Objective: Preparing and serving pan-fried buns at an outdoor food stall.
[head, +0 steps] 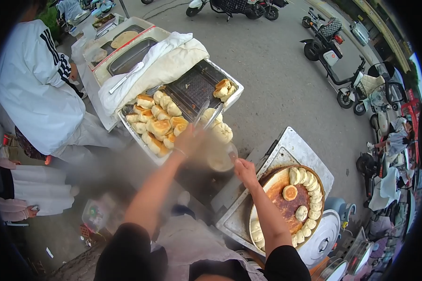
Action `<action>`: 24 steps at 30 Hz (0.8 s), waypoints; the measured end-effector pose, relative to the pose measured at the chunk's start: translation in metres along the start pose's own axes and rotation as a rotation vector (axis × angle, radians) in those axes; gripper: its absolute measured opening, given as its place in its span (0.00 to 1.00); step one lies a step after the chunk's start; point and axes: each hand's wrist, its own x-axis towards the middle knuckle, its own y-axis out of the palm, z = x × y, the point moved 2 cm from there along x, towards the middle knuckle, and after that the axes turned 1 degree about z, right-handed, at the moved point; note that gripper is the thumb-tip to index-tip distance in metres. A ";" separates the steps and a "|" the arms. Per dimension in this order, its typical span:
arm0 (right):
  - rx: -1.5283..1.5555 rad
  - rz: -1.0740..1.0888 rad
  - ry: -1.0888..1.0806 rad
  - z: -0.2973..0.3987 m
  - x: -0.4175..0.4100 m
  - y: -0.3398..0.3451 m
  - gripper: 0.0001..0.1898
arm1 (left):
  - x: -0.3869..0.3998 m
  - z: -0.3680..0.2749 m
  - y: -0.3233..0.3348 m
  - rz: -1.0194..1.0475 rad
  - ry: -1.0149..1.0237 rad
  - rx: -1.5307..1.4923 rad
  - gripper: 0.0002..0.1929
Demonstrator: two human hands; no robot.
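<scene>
My left hand [190, 141], partly blurred, grips a pair of tongs [208, 114] over the front edge of a metal tray [193, 87]. Pale steamed-looking buns [222, 132] lie at the tongs' tips, beside that edge; whether the tongs pinch one cannot be told. My right hand [246, 172] is closed on the handle of a round, pale scoop or skimmer [219, 159] just below these buns. Browned pan-fried buns [160, 127] fill the tray's near left part, and a small cluster of buns [224, 89] sits in its far right corner.
A round pan [285, 207] with buns ringing its rim stands on a metal stove top [239, 214] at right. A lid [321, 239] and a gas cylinder [337, 207] are beside it. White cloth [154, 66] partly covers the tray. A person in white [38, 87] is at left; scooters [334, 66] are parked beyond.
</scene>
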 end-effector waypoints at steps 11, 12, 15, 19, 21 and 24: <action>0.107 -0.071 -0.054 0.026 0.118 0.113 0.16 | 0.123 0.102 0.008 -0.135 -0.239 -0.573 0.20; -0.002 -0.134 -0.126 0.031 0.122 0.110 0.16 | 0.129 0.095 0.019 -0.113 -0.283 -0.586 0.20; -0.343 -0.277 -0.323 0.017 0.149 0.091 0.08 | 0.144 0.071 0.057 0.035 -0.300 -0.702 0.21; -0.221 -0.361 -0.218 0.042 0.184 0.118 0.18 | 0.189 0.097 0.097 0.006 -0.211 -0.610 0.21; -0.473 -0.413 -0.376 0.032 0.224 0.131 0.14 | 0.218 0.116 0.107 -0.037 0.017 -0.580 0.21; -0.568 -0.454 -0.458 0.037 0.254 0.154 0.11 | 0.275 0.123 0.112 0.031 -0.347 -0.637 0.20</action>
